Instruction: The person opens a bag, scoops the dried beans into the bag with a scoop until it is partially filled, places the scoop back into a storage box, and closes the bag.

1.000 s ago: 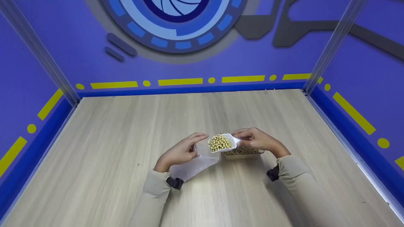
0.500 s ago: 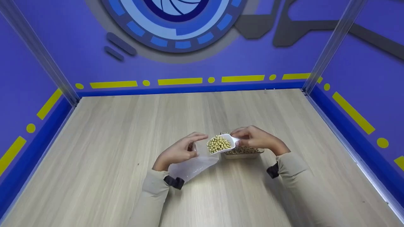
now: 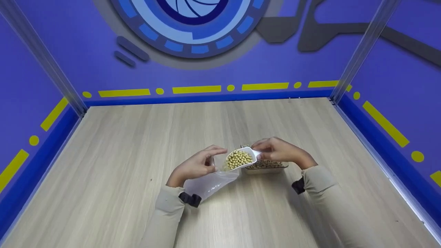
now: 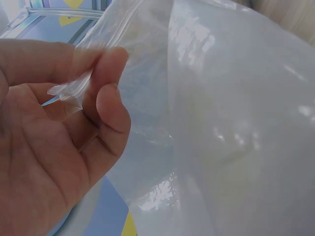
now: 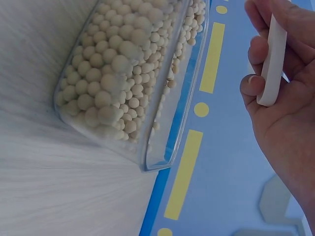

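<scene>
My left hand point(image 3: 194, 165) pinches the edge of a clear plastic zip bag point(image 3: 212, 184) between thumb and fingers. The left wrist view shows the zip strip at the fingertips and the bag's cloudy side point(image 4: 236, 123) hanging open. In my right hand point(image 3: 282, 153) is the handle of a white scoop point(image 3: 252, 153), filled with round pale-yellow soybeans point(image 3: 238, 159). The scoop's lip is tilted down at the bag's mouth. Only the handle point(image 5: 274, 64) shows in the right wrist view, with fingers curled round it. Below the right hand stands a clear rectangular container point(image 5: 160, 152) of beans.
The wood-grain table point(image 3: 120, 155) extends around both hands. A blue back wall point(image 3: 193, 75) with yellow markings closes it off behind, with side walls left and right. Tiny dark specks lie on the tabletop.
The scoop has shifted slightly left and its lip has dipped lower, with beans now at the lip by the bag's mouth. My left hand and the container have barely moved.
</scene>
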Demonstrator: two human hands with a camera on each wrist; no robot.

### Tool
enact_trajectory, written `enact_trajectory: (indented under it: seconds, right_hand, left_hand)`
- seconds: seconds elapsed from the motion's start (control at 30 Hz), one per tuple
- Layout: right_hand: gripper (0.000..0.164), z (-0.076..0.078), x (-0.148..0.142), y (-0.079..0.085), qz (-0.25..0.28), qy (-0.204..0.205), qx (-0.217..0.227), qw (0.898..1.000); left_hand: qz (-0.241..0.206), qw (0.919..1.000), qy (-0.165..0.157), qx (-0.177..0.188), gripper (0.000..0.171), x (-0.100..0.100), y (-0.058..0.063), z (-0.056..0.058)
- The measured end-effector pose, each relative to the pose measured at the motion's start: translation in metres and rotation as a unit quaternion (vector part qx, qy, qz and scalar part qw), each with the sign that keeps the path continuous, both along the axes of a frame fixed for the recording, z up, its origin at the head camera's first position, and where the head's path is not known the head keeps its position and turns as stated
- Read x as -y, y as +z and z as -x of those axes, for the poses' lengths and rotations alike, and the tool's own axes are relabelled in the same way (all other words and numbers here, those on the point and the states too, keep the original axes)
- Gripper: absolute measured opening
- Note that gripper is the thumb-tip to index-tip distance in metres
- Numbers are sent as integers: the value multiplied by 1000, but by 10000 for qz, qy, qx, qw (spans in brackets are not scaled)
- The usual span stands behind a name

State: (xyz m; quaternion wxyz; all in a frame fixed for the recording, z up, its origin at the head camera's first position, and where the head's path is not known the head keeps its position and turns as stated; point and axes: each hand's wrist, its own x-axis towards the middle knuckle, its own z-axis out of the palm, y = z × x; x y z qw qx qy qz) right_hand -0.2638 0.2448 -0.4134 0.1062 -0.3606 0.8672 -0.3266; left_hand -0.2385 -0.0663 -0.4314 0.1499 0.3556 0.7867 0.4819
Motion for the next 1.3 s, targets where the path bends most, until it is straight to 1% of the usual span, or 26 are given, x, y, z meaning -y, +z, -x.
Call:
enact_trajectory:
  seconds: [0.2, 0.33, 0.63, 0.9, 1.3]
  right_hand:
    - [27, -1, 1, 2, -76, -56, -2, 10000]
    - [27, -1, 2, 2, -100, -75, 1, 9999]
    - [27, -1, 3, 3, -146, -83, -1, 9999]
    - [27, -1, 3, 6, -178, -59, -63, 9998]
    - [27, -1, 5, 9, -284, -62, -73, 9996]
  left_hand:
    - [-98, 9998, -115, -98, 60, 1, 0, 0]
    - [-114, 9998, -112, -130, 60, 1, 0, 0]
    - [-101, 9999, -67, -70, 61, 1, -1, 0]
    - [-158, 9996, -113, -213, 60, 1, -2, 1]
    - [69, 9996, -69, -265, 61, 0, -2, 1]
